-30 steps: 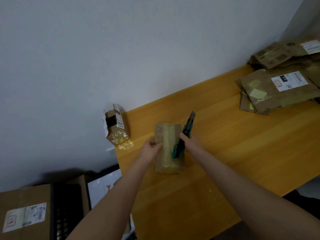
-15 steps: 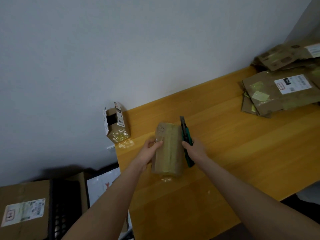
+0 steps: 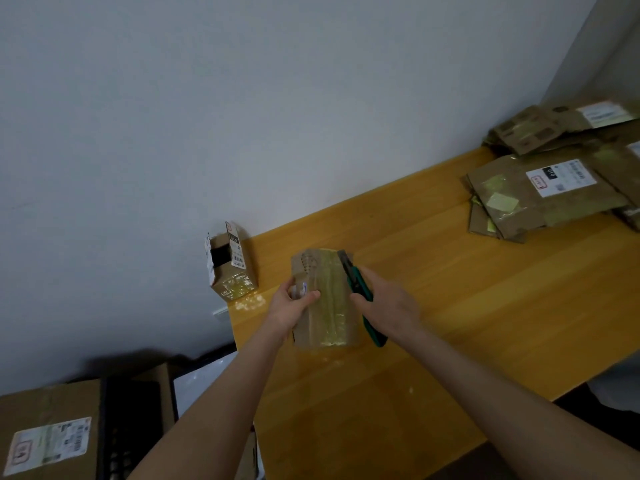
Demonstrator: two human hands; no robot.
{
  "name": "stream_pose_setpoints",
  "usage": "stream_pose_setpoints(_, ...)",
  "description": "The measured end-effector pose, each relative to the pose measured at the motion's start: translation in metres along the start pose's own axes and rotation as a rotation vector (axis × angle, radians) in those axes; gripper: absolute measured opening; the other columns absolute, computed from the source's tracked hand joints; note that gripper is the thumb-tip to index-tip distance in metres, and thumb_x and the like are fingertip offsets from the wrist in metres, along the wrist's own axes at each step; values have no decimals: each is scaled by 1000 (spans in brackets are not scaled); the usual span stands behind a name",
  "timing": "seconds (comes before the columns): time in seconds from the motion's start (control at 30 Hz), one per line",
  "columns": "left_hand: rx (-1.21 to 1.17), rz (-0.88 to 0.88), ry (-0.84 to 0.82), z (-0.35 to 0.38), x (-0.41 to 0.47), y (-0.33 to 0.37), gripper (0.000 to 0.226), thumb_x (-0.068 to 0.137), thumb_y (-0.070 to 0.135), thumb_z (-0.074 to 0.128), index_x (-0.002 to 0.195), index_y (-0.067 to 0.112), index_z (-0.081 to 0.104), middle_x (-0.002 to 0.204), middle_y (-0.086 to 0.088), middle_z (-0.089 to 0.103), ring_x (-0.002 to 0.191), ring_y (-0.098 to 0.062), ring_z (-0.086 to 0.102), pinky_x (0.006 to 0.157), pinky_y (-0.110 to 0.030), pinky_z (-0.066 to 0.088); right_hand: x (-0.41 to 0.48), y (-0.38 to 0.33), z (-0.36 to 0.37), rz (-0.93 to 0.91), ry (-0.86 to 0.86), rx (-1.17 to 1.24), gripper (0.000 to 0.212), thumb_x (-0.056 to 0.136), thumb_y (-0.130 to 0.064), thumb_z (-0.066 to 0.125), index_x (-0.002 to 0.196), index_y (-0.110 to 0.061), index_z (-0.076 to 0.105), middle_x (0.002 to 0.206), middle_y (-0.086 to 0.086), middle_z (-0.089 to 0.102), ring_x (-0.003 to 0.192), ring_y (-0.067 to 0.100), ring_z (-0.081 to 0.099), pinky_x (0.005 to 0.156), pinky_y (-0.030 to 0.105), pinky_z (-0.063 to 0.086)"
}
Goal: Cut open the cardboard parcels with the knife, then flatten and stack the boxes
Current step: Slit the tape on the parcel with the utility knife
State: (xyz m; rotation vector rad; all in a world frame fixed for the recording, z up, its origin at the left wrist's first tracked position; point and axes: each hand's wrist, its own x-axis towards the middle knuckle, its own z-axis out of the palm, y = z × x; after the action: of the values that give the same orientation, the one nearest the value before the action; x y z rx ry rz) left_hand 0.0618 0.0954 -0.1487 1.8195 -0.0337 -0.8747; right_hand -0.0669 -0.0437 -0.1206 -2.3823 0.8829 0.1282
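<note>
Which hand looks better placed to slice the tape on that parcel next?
The right hand: it grips the green knife along the right edge of the taped parcel, while the left hand steadies its other side.

The left arm [image 3: 214, 410] and the right arm [image 3: 519, 410] are bare all the way along. The left hand [image 3: 294, 306] and the right hand [image 3: 388, 306] are bare too.

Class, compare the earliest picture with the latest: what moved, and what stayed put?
The knife swung from slanting across the parcel to lying along its right edge, blade toward the far corner. The right hand still grips it; the left hand still holds the parcel's left side.
</note>
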Motion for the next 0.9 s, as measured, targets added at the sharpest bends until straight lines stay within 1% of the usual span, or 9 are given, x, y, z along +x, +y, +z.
stream_pose_setpoints(0.07, 21, 13, 0, 1, -1, 0, 85, 83, 22, 75, 152, 17, 25, 131, -13, 58, 101, -26, 65, 84, -38, 55, -2, -3, -1, -4, 3, -43, 58, 97, -47, 42, 151, -36, 22, 95, 0, 66, 73, 19, 62, 51, 28, 48)
stream_pose_setpoints(0.13, 24, 9, 0, 2, -1, 0, 86, 84, 22, 75, 153, 17, 24, 133, -14, 56, 102, -27, 64, 84, -38, 54, -2, -7, -4, -1, 3, -65, 58, 98, -47, 42, 152, -36, 22, 93, 0, 66, 72, 18, 61, 52, 27, 47)
stream_pose_setpoints(0.23, 43, 6, -2, 2, -1, 0, 86, 84, 22, 74, 153, 16, 23, 134, -14, 55, 101, -26, 63, 85, -38, 54, -1, -12, -8, -12, 5, -85, 57, 98, -45, 42, 151, -35, 24, 82, -2, 61, 66, 16, 56, 46, 24, 40)
stream_pose_setpoints(0.37, 66, 2, -6, 3, 1, 0, 89, 82, 26, 76, 153, 18, 23, 137, -13, 52, 109, -28, 62, 93, -43, 53, -2, -16, -7, -6, 22, -133, 57, 99, -45, 40, 151, -35, 21, 78, -3, 58, 64, 16, 55, 44, 24, 37)
stream_pose_setpoints(0.47, 82, 4, -21, 6, 1, 0, 92, 80, 28, 79, 152, 19, 24, 140, -13, 50, 115, -29, 60, 97, -47, 50, 1, -17, -8, -8, 41, -127, 57, 99, -43, 40, 152, -34, 22, 78, -2, 58, 64, 17, 55, 49, 25, 40)
stream_pose_setpoints(0.6, 42, 4, -6, 8, 1, -1, 88, 82, 23, 76, 152, 15, 24, 135, -13, 54, 107, -28, 63, 94, -45, 52, 2, -18, -14, -21, 27, -204, 56, 99, -42, 40, 152, -34, 22, 78, -3, 56, 65, 17, 55, 50, 26, 42)
stream_pose_setpoints(0.7, 38, 1, 0, 10, 1, -4, 84, 84, 22, 75, 151, 16, 26, 134, -13, 56, 102, -26, 65, 87, -40, 55, -1, -16, -11, -8, 21, -252, 57, 100, -42, 39, 152, -33, 19, 78, -2, 56, 66, 17, 55, 50, 26, 40)
stream_pose_setpoints(0.8, 29, -11, 36, 13, 2, -7, 82, 84, 22, 74, 152, 15, 27, 133, -13, 57, 103, -28, 65, 87, -41, 55, -3, -14, -4, 0, -12, -267, 58, 100, -43, 39, 152, -32, 19, 83, 0, 61, 69, 18, 56, 54, 27, 43)
stream_pose_setpoints(0.9, 23, -26, 42, 11, 4, -9, 80, 86, 23, 73, 151, 15, 28, 130, -14, 58, 100, -27, 64, 82, -39, 55, -11, -12, 8, -32, -75, -291, 57, 100, -42, 38, 153, -30, 19, 100, 1, 66, 84, 20, 63, 62, 30, 49)
